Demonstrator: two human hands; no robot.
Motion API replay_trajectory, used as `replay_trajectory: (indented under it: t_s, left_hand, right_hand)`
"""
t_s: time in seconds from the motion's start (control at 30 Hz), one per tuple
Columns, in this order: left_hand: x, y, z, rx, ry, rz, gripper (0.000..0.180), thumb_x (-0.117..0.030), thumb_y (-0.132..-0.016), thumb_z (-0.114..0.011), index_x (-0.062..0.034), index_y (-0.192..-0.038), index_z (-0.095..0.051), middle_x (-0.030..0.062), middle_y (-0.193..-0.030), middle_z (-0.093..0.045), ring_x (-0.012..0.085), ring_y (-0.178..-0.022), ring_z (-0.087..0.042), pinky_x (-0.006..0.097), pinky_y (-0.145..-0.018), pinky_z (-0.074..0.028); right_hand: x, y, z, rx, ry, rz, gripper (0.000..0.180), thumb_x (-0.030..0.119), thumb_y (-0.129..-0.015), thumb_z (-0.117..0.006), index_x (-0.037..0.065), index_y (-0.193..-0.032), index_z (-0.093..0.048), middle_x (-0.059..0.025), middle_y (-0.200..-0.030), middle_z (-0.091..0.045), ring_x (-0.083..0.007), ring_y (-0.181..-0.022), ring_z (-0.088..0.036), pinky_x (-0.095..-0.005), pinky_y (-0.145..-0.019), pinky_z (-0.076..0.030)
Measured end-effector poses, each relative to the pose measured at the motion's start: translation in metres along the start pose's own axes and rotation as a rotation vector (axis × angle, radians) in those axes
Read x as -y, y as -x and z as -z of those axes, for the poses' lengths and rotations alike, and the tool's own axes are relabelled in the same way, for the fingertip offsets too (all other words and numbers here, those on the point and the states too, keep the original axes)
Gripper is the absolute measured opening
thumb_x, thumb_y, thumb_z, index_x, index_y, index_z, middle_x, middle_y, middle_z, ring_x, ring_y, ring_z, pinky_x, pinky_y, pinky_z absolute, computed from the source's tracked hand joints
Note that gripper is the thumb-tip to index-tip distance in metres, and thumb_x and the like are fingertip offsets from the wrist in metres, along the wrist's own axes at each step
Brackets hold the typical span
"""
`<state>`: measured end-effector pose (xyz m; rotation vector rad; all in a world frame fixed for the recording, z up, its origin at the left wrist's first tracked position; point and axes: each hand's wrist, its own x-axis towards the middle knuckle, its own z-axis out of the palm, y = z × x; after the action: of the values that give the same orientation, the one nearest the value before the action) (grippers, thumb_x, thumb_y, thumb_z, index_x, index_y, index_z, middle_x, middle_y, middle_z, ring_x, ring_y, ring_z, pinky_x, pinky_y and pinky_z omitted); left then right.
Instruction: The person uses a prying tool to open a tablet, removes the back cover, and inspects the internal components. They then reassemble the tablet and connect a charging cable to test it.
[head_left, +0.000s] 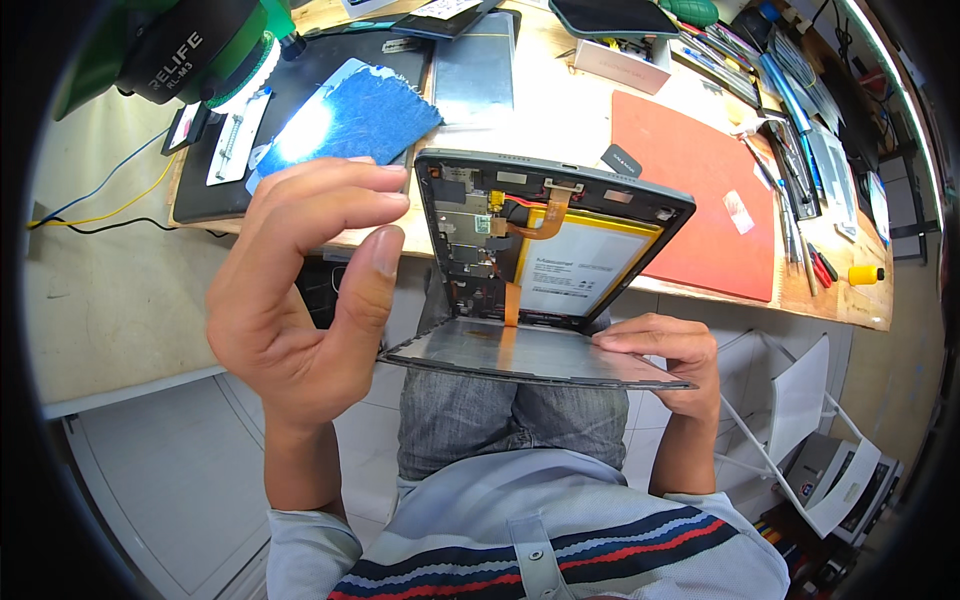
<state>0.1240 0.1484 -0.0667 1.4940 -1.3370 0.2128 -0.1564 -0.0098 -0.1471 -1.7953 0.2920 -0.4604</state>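
An opened tablet is above my lap at the bench's front edge. Its back housing (680, 205) tilts up, showing a circuit board (467, 240), a white battery (577, 265) with a yellow border and orange ribbon cables (546, 222). The screen panel (470, 352) lies nearly level toward me, its metal inner side up, joined to the housing by a ribbon. My right hand (665, 350) grips the panel's right end, fingers on top. My left hand (310, 270) is raised at the tablet's left side, thumb and fingers curved and apart; whether its palm touches the panel's corner I cannot tell.
A green and black microscope (190, 55) with a ring light overhangs the left. Behind the tablet lie a blue cloth-like sheet (345, 120) and a clear-topped flat panel (473, 75). An orange mat (665, 150), pliers (823, 268), a yellow bottle (866, 275) and several tools are at right.
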Motion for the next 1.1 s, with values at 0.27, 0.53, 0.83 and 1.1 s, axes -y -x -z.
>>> replay_trajectory:
  t_s: [0.27,0.53,0.83,1.1]
  left_hand:
    - [-0.001,0.012,-0.005,-0.006,0.070,0.097,0.016,0.006,-0.083,-0.069,0.0037,-0.098,-0.070,0.0150,-0.099,-0.073,0.0281,-0.099,-0.068,0.037,-0.092,-0.050]
    - [-0.003,0.022,-0.004,-0.016,0.154,0.185,0.015,-0.009,-0.093,-0.066,0.0046,-0.098,-0.070,0.0160,-0.101,-0.073,0.0290,-0.101,-0.068,0.039,-0.094,-0.049]
    - [-0.005,0.031,-0.006,-0.010,0.214,0.212,0.041,-0.032,-0.104,-0.055,0.0047,-0.096,-0.070,0.0175,-0.101,-0.073,0.0297,-0.101,-0.067,0.040,-0.093,-0.049]
    - [-0.005,0.036,-0.006,-0.017,0.253,0.227,0.044,-0.036,-0.104,-0.055,0.0048,-0.097,-0.070,0.0180,-0.101,-0.073,0.0294,-0.100,-0.067,0.040,-0.092,-0.050]
  right_hand:
    - [-0.005,0.002,0.001,0.008,-0.015,0.013,0.035,-0.012,-0.077,-0.064,-0.004,-0.109,-0.077,-0.0199,-0.106,-0.075,-0.0284,-0.096,-0.073,-0.0334,-0.081,-0.056]
    - [-0.003,0.001,0.001,0.003,-0.004,0.007,0.036,-0.013,-0.077,-0.063,-0.003,-0.109,-0.077,-0.0196,-0.106,-0.075,-0.0281,-0.095,-0.073,-0.0334,-0.081,-0.056]
    - [0.001,-0.002,-0.002,-0.035,-0.007,-0.001,0.035,-0.010,-0.076,-0.070,-0.002,-0.110,-0.077,-0.0178,-0.103,-0.076,-0.0272,-0.094,-0.073,-0.0325,-0.079,-0.056]
    - [0.001,-0.003,-0.003,-0.036,-0.003,0.031,0.034,-0.007,-0.077,-0.074,-0.001,-0.110,-0.077,-0.0173,-0.102,-0.076,-0.0266,-0.093,-0.073,-0.0323,-0.079,-0.057]
